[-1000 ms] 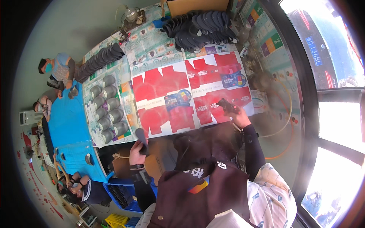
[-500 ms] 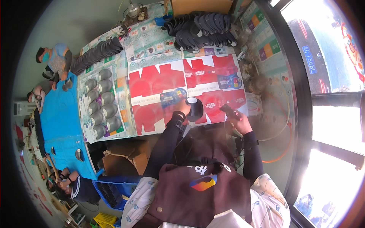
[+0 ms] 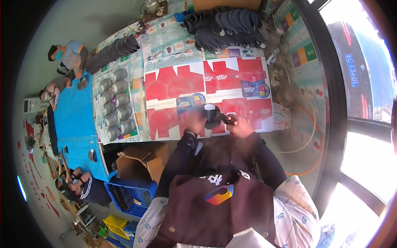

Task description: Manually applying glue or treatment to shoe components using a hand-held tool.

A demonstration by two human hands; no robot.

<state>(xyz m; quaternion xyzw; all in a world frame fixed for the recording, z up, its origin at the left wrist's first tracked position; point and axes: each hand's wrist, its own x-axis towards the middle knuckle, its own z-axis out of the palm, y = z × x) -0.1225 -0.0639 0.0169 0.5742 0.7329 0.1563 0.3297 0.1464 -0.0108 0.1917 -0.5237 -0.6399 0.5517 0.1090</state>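
Note:
My left hand (image 3: 195,123), partly blurred, grips the edge of a dark curved pad (image 3: 213,120) with a pale patch at its top. The pad is held over the near part of a red-and-white printed cardboard sheet (image 3: 175,82). In my right hand (image 3: 242,127) is a small black handheld tool (image 3: 226,118), gun-like in shape, its front end close to the pad's right side. Its exact kind is hard to make out. Left of the sheet, several rounded grey pads (image 3: 123,99) lie in two columns on patterned paper.
Stacks of dark curved pieces (image 3: 225,27) sit at the table's far side, with another row (image 3: 112,53) at far left. A cardboard box (image 3: 140,163) and a blue crate (image 3: 128,194) stand below. An orange hose (image 3: 316,153) loops at right. Other people work at a blue-covered table (image 3: 76,111).
My right hand has brought the black tool leftward to the pad's side. My left hand still holds the pad in nearly the same place. The whole view has shifted slightly.

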